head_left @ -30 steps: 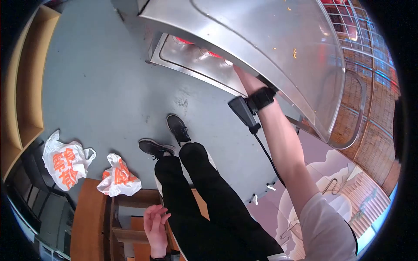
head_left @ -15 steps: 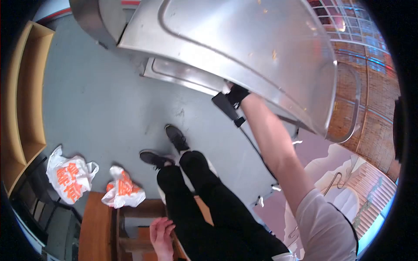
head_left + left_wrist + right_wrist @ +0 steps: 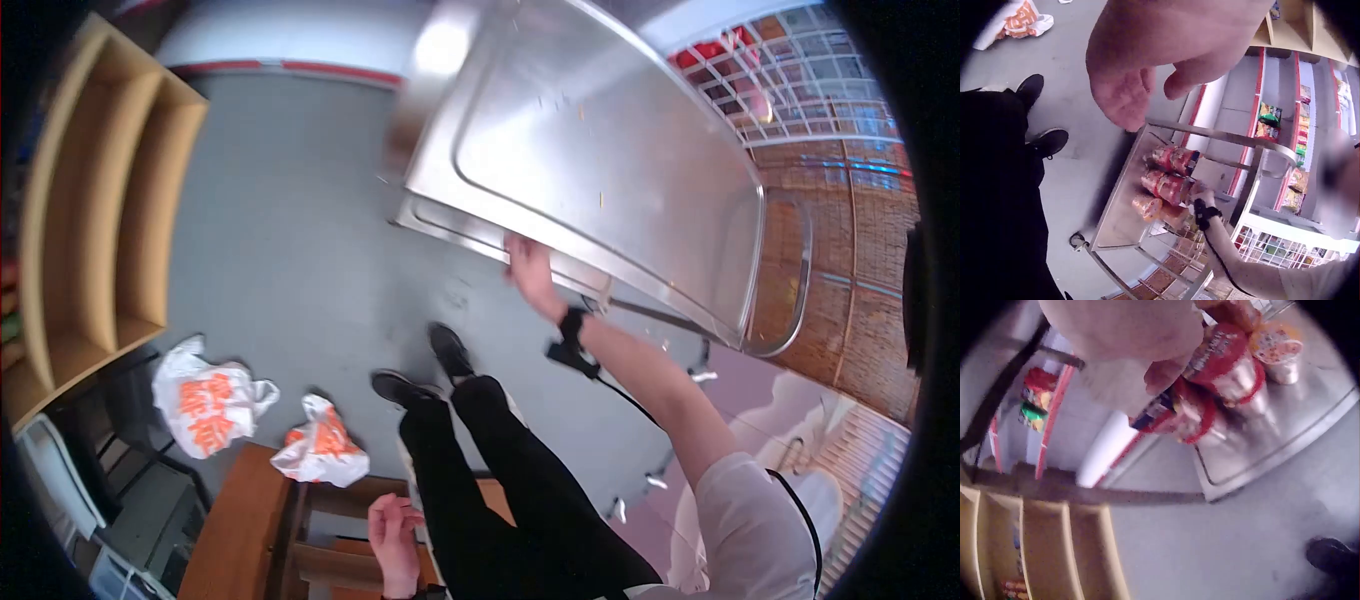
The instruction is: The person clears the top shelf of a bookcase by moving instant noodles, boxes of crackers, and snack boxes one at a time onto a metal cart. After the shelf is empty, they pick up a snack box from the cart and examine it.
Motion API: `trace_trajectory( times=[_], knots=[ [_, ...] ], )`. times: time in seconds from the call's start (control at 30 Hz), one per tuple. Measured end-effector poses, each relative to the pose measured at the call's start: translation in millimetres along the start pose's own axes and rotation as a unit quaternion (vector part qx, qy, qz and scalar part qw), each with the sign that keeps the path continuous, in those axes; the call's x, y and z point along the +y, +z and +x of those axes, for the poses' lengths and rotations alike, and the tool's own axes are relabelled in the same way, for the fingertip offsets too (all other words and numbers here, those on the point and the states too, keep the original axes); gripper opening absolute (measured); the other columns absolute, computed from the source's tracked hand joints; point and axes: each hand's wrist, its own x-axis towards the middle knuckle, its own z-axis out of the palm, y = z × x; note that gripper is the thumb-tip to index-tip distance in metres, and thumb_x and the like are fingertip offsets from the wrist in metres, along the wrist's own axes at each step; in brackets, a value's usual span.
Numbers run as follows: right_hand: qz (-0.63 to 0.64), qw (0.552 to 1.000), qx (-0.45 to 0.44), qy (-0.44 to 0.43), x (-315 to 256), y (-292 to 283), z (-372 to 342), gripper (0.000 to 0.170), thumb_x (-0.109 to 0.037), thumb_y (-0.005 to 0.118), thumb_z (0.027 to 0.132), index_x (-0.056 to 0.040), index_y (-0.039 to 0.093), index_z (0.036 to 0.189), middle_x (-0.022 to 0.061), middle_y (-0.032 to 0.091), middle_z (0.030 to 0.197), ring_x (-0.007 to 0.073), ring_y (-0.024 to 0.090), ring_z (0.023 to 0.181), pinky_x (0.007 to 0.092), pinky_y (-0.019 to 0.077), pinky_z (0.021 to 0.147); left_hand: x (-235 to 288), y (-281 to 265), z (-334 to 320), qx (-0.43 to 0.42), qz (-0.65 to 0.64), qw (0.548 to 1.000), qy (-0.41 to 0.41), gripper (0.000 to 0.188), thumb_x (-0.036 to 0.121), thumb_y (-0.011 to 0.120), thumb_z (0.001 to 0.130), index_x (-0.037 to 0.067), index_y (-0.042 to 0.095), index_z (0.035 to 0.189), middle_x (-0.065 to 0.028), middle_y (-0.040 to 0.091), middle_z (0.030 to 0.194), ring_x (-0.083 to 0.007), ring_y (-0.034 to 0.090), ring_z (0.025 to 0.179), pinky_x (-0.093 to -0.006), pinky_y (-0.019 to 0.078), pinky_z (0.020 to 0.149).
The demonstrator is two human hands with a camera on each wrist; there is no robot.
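My right hand (image 3: pixel 530 272) is at the near edge of the steel cart, just below its upper tray (image 3: pixel 610 150), with relaxed fingers. On the lower shelf (image 3: pixel 1116 219) stand several red instant noodle cups (image 3: pixel 1172 187), along with an orange-lidded noodle cup (image 3: pixel 1277 353). In the right wrist view the hand overlaps the red cups, blurred, and nothing shows in its grasp. The upper tray hides the cups from the head view. My left hand (image 3: pixel 395 535) hangs beside the left thigh, fingers loosely bent and holding nothing.
Two white plastic bags (image 3: pixel 210 400) with orange print lie on the floor to the left, by a brown wooden cabinet (image 3: pixel 225 530). A light wooden shelf unit (image 3: pixel 120 200) stands farther left. Beyond the cart is a white wire basket (image 3: pixel 760 85). Store shelves (image 3: pixel 1279 125) hold packaged snacks.
My right hand has come out from under the upper tray to the cart's near edge. The head view has shifted, so the cart sits farther right. My left hand stays by the thigh.
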Motion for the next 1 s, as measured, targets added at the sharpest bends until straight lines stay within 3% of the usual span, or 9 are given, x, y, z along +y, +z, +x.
trace_trajectory(
  times=[0.07, 0.1, 0.13, 0.17, 0.27, 0.43, 0.57, 0.7, 1.0],
  knots=[
    [-0.146, 0.973, -0.165, -0.063, 28, -9, -65, 0.030, -0.029, 0.052, 0.092, 0.0005, 0.057, 0.094, 0.0213, 0.060, 0.071, 0.0376, 0.059, 0.062, 0.0435, 0.0480, 0.059, 17, -7, -15, -0.039, -0.026, 0.998, 0.048, 0.014, 0.015, 0.053, 0.095, 0.006, 0.054, 0.106, -0.0070, 0.061, 0.093, -0.0154, 0.059, 0.075, -0.0283, 0.0477, 0.067],
    [-0.247, 0.925, -0.172, -0.233, 53, -11, -95, 0.025, -0.028, 0.051, 0.093, -0.0054, 0.054, 0.085, 0.0119, 0.055, 0.064, 0.0193, 0.055, 0.058, 0.0371, 0.0453, 0.056, 29, -7, -26, -0.042, -0.037, 0.997, 0.060, 0.013, 0.014, 0.054, 0.095, 0.005, 0.055, 0.104, -0.0071, 0.061, 0.091, -0.0153, 0.058, 0.074, -0.0284, 0.0476, 0.067],
    [-0.248, 0.912, -0.304, -0.119, 47, -20, -123, 0.032, -0.033, 0.055, 0.089, -0.0013, 0.060, 0.093, 0.0240, 0.062, 0.080, 0.0406, 0.060, 0.078, 0.0461, 0.0482, 0.069, 43, -7, -39, -0.045, -0.047, 0.995, 0.074, 0.012, 0.013, 0.054, 0.094, 0.005, 0.055, 0.102, -0.0071, 0.061, 0.089, -0.0152, 0.058, 0.072, -0.0285, 0.0476, 0.066],
    [-0.212, 0.908, -0.326, -0.155, 53, -21, -150, 0.015, -0.021, 0.057, 0.091, -0.0069, 0.057, 0.084, 0.0080, 0.061, 0.074, 0.0191, 0.057, 0.064, 0.0340, 0.0462, 0.059, 52, -12, -51, -0.044, -0.056, 0.994, 0.084, 0.011, 0.013, 0.054, 0.094, 0.004, 0.056, 0.102, -0.0073, 0.061, 0.088, -0.0153, 0.058, 0.072, -0.0283, 0.0474, 0.065],
    [-0.089, 0.888, -0.451, -0.007, -22, -34, -199, 0.028, -0.033, 0.055, 0.093, -0.0053, 0.062, 0.093, 0.0061, 0.064, 0.071, 0.0111, 0.058, 0.057, 0.0300, 0.0491, 0.054, 82, -23, -96, -0.058, -0.072, 0.986, 0.135, 0.009, 0.009, 0.056, 0.093, 0.003, 0.057, 0.100, -0.0082, 0.061, 0.084, -0.0157, 0.058, 0.068, -0.0278, 0.0468, 0.062],
    [-0.086, 0.879, -0.457, -0.107, -186, -27, -210, 0.019, -0.019, 0.053, 0.093, -0.0037, 0.059, 0.102, 0.0024, 0.061, 0.076, 0.0105, 0.058, 0.063, 0.0263, 0.0490, 0.055, 101, -67, -139, -0.075, -0.034, 0.969, 0.231, 0.009, 0.008, 0.058, 0.092, 0.003, 0.058, 0.099, -0.0049, 0.062, 0.081, -0.0125, 0.058, 0.068, -0.0258, 0.0464, 0.062],
    [0.000, 0.913, -0.346, -0.216, -318, -26, -202, 0.014, -0.015, 0.053, 0.093, -0.0054, 0.058, 0.102, 0.0030, 0.062, 0.078, 0.0099, 0.058, 0.062, 0.0244, 0.0483, 0.053, 138, -78, -184, -0.056, -0.036, 0.958, 0.278, 0.010, 0.010, 0.059, 0.091, 0.003, 0.059, 0.098, -0.0036, 0.062, 0.081, -0.0115, 0.059, 0.069, -0.0249, 0.0471, 0.062],
    [0.099, 0.903, -0.362, -0.210, -432, -54, -235, 0.018, -0.021, 0.053, 0.096, -0.0054, 0.057, 0.103, 0.0019, 0.061, 0.080, 0.0090, 0.057, 0.064, 0.0233, 0.0477, 0.055, 150, -96, -200, -0.043, -0.104, 0.948, 0.298, 0.012, 0.012, 0.057, 0.092, 0.003, 0.058, 0.100, -0.0051, 0.063, 0.081, -0.0126, 0.060, 0.069, -0.0250, 0.0486, 0.063],
    [-0.037, 0.886, -0.413, -0.207, -391, -61, -268, 0.014, -0.019, 0.054, 0.095, -0.0079, 0.059, 0.101, 0.0003, 0.062, 0.080, 0.0068, 0.058, 0.068, 0.0227, 0.0470, 0.055, 134, -136, -176, -0.024, -0.093, 0.962, 0.254, 0.014, 0.013, 0.060, 0.090, 0.003, 0.060, 0.100, -0.0010, 0.058, 0.068, -0.0097, 0.054, 0.058, -0.0238, 0.0430, 0.053]
  ],
)
